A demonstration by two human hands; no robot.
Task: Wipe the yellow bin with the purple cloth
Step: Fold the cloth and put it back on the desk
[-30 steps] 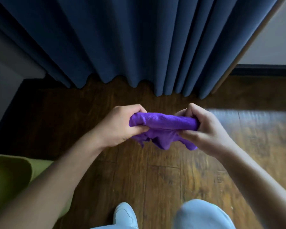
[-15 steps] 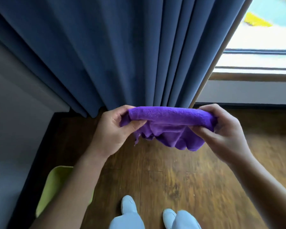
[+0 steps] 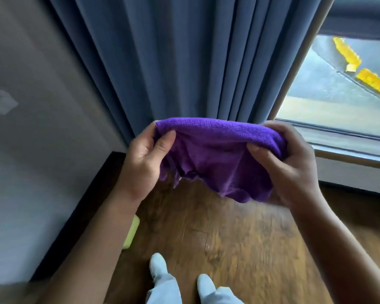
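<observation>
both hands have lifted the purple cloth (image 3: 219, 154) up in front of the curtain (image 3: 184, 62); left hand (image 3: 144, 160) and right hand (image 3: 291, 166) each pinch an end. the yellow bin (image 3: 132, 232) has slid nearly out of sight, low left of the cloth; wiping looks unstarted.

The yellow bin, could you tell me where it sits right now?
Only a sliver of the yellow bin shows in the head view, low on the person's left, on the floor behind the left forearm near the dark baseboard.
</observation>
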